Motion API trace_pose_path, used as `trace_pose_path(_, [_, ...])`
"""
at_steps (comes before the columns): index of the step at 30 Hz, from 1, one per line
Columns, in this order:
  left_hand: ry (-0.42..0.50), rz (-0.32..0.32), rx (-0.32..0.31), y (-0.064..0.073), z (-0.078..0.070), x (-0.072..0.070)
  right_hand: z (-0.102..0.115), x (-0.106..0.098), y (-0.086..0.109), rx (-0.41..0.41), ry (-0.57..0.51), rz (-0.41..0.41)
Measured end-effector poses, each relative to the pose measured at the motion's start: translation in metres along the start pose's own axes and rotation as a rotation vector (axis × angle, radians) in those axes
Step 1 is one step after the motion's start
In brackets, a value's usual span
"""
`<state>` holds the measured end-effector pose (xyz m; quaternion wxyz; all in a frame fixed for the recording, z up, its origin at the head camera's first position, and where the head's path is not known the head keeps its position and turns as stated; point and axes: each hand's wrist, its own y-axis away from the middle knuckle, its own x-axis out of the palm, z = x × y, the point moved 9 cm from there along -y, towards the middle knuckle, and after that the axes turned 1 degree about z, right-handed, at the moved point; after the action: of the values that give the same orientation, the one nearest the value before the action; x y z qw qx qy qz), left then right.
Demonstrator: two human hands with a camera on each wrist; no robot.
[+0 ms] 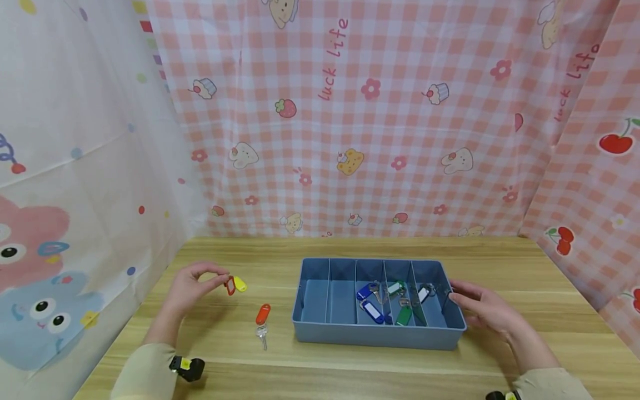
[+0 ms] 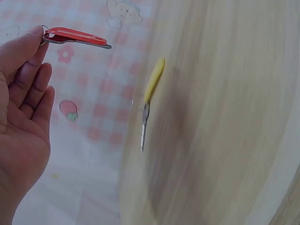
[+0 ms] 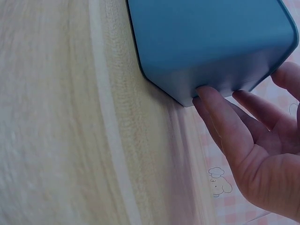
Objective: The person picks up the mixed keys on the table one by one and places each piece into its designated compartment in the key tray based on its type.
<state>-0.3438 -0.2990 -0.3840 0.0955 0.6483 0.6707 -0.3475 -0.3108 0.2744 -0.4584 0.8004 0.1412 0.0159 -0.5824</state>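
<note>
My left hand [image 1: 192, 286] pinches the ring of a red key tag [image 2: 77, 33] between thumb and fingertip, above the table's left side. A metal key [image 2: 104, 46] hangs along the tag. Just beyond, a yellow key tag [image 1: 240, 284] lies on the table with its own key [image 2: 145, 126]. Nearer the front lies another red tag [image 1: 263, 314] with a silver key [image 1: 262, 333]. My right hand [image 1: 480, 305] touches the right end of a blue-grey divided box [image 1: 380, 335], its fairly straight fingers against the end wall.
Blue tags [image 1: 372, 312] with keys lie in the box's middle compartment, green tags [image 1: 404, 316] in the one to its right. A dark-edged tag [image 1: 424, 294] lies in the rightmost. Thin dividers [image 1: 328, 291] separate them. Patterned cloth [image 1: 370, 128] hangs behind the wooden table [image 1: 240, 383].
</note>
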Motion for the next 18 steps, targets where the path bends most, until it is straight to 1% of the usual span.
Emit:
trace_pose_path(7, [0.001, 0.03, 0.035, -0.006, -0.016, 0.011, 0.0, 0.0, 0.0, 0.005, -0.004, -0.003])
trace_pose_path(14, [0.047, 0.05, 0.13, -0.013, -0.041, 0.026, -0.001, 0.0, 0.0, 0.01, -0.007, -0.008])
trace_pose_path(18, [0.08, 0.058, 0.171, -0.018, -0.055, 0.034, 0.0, 0.0, 0.0, 0.004, -0.017, -0.002])
